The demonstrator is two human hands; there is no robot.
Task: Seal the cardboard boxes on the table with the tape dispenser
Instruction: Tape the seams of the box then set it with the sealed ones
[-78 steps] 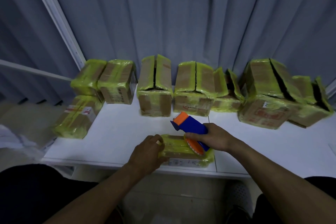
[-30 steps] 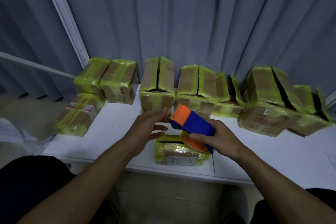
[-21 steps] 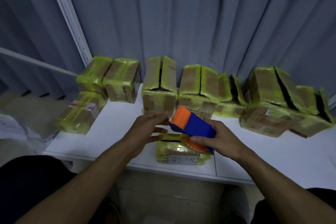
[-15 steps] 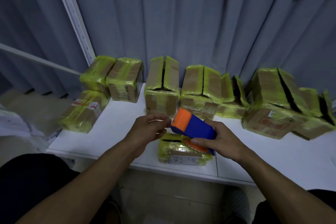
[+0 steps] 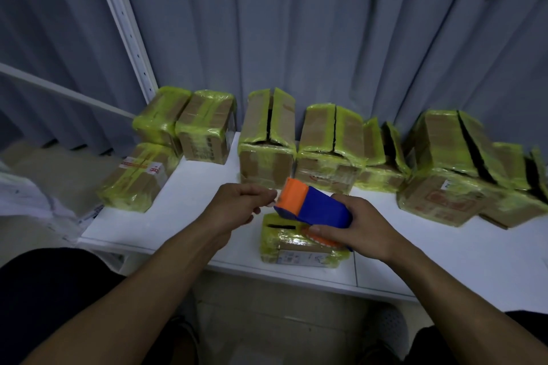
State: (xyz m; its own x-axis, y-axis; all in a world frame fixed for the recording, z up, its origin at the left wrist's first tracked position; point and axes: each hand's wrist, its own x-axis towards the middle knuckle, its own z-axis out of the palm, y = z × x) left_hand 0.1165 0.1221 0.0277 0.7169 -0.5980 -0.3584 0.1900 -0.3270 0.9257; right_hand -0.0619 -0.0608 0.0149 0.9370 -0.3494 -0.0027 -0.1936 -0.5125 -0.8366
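Above near box — tape dispenser

Dim, bluish light falls softly from above, leaving the white worktop the brightest surface, with only faint shadows. The wide-angle lens bows the shelf post and the curtain towards the edges. The lower corners sink nearly to black, and the boxes at far right look slightly smeared.

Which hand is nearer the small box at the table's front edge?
Right. The right hand, gripping the tape dispenser, is over the right half of the small box. The left hand is up and left of it, fingers curled by the dispenser's orange nose.
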